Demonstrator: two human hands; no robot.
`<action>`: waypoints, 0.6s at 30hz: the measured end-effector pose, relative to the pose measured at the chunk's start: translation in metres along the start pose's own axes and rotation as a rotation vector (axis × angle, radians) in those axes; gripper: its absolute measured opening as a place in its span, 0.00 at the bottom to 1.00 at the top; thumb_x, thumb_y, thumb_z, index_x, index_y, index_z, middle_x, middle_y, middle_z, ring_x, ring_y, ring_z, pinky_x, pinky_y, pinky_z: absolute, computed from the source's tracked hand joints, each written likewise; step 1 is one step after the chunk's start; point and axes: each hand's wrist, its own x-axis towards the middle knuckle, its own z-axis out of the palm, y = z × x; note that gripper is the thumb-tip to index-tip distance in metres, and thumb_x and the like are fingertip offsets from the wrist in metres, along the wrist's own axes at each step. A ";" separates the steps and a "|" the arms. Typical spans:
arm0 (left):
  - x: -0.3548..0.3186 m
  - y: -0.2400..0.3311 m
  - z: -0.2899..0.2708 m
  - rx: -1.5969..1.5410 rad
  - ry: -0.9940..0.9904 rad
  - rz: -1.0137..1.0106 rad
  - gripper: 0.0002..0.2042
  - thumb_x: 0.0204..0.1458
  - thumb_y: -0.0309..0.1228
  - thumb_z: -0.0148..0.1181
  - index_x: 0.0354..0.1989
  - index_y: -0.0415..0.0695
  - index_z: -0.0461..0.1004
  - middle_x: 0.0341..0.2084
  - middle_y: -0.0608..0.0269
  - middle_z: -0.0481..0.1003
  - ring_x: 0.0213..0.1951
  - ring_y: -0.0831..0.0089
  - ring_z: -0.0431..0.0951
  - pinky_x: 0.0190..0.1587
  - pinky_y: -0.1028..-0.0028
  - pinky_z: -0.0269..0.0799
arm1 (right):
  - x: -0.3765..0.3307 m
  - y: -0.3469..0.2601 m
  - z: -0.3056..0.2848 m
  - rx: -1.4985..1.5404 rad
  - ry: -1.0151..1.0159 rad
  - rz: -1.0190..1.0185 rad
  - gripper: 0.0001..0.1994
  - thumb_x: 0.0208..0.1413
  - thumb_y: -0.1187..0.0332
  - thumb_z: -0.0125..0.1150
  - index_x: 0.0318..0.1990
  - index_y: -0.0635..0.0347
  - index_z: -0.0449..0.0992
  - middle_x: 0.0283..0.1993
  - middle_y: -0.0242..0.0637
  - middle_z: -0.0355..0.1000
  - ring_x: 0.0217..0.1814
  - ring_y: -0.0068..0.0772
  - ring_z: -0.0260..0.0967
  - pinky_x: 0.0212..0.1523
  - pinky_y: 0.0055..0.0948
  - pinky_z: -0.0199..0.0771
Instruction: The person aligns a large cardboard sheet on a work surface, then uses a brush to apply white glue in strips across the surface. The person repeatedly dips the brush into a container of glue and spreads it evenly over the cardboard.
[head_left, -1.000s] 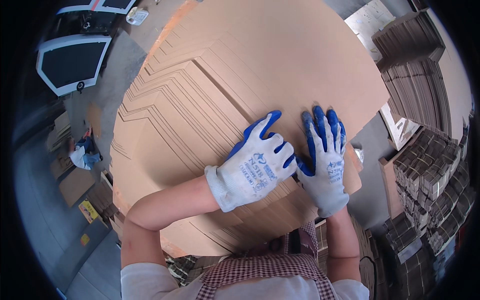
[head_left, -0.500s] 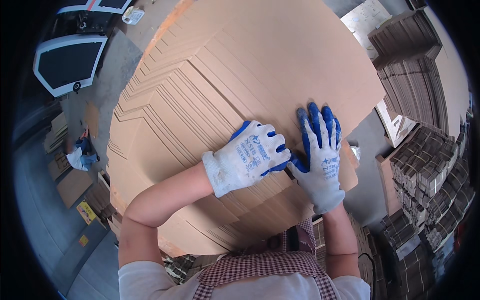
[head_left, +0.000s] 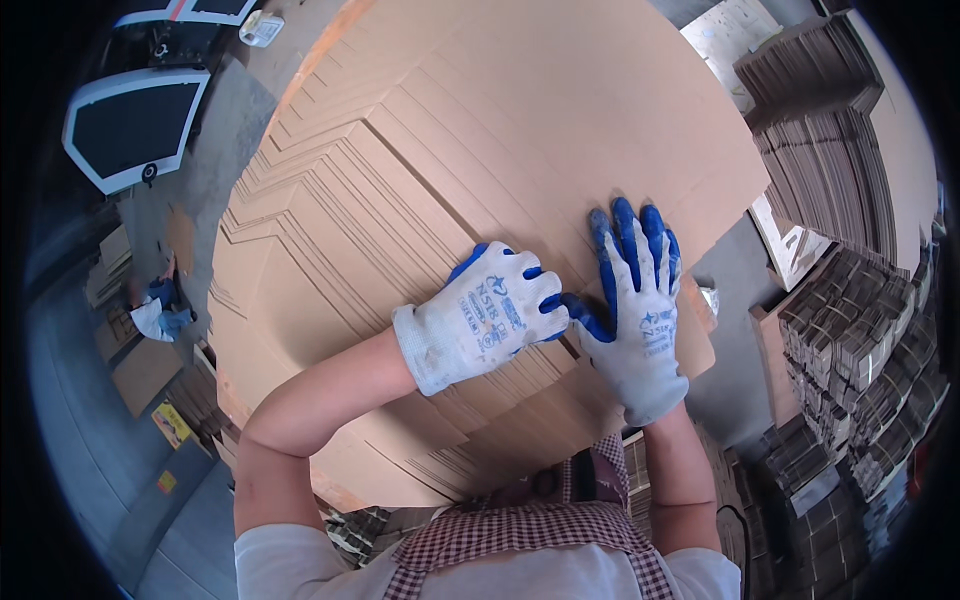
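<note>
A wide fan of overlapping brown cardboard sheets (head_left: 560, 110) spreads in front of me, with stepped edges running diagonally across its left half. My left hand (head_left: 495, 305), in a white knit glove with blue-coated fingers, lies over those edges. Its fingers are curled down at a sheet's edge; the fingertips are partly hidden. Just right of it my right hand (head_left: 638, 290), gloved the same way, rests flat on the smooth top sheet. Its fingers point away from me and its thumb reaches toward the left hand's fingers. A dark gap between sheets runs up-left from the left hand.
Tied bundles of folded cardboard (head_left: 850, 330) stand at the right, below a tall cardboard stack (head_left: 825, 180). Another person (head_left: 160, 310) is low down at the far left, beside flat cardboard pieces. A white-framed dark panel (head_left: 135, 125) stands at the upper left.
My left hand has shifted slightly left, and the stepped sheet edges beneath it have slid left too. My right hand stays nearly in place, flat on the cardboard.
</note>
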 end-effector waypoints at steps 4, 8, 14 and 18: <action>0.000 0.006 0.002 0.081 0.033 0.011 0.05 0.46 0.33 0.65 0.32 0.58 0.78 0.35 0.72 0.74 0.40 0.72 0.77 0.41 0.66 0.73 | 0.000 0.000 0.001 -0.022 -0.004 0.003 0.46 0.48 0.64 0.77 0.76 0.52 0.59 0.81 0.43 0.51 0.85 0.54 0.39 0.82 0.57 0.38; -0.001 0.007 0.004 0.132 0.088 0.006 0.05 0.45 0.33 0.64 0.31 0.59 0.77 0.35 0.74 0.73 0.40 0.73 0.76 0.41 0.68 0.73 | 0.001 -0.002 0.000 -0.015 -0.016 0.010 0.47 0.48 0.64 0.77 0.76 0.53 0.59 0.81 0.43 0.51 0.85 0.54 0.38 0.82 0.57 0.38; -0.005 0.006 0.007 0.103 0.147 -0.034 0.07 0.46 0.34 0.64 0.33 0.59 0.75 0.38 0.73 0.73 0.43 0.72 0.76 0.45 0.66 0.73 | 0.001 -0.004 -0.001 -0.022 -0.023 0.006 0.47 0.48 0.65 0.76 0.76 0.54 0.59 0.81 0.43 0.50 0.85 0.55 0.38 0.82 0.57 0.38; -0.010 0.005 0.009 0.055 0.205 -0.043 0.09 0.47 0.35 0.67 0.38 0.57 0.78 0.41 0.71 0.74 0.47 0.67 0.76 0.51 0.62 0.73 | 0.001 -0.004 -0.001 -0.015 -0.017 0.005 0.46 0.49 0.65 0.76 0.76 0.54 0.59 0.81 0.43 0.50 0.85 0.55 0.38 0.82 0.57 0.38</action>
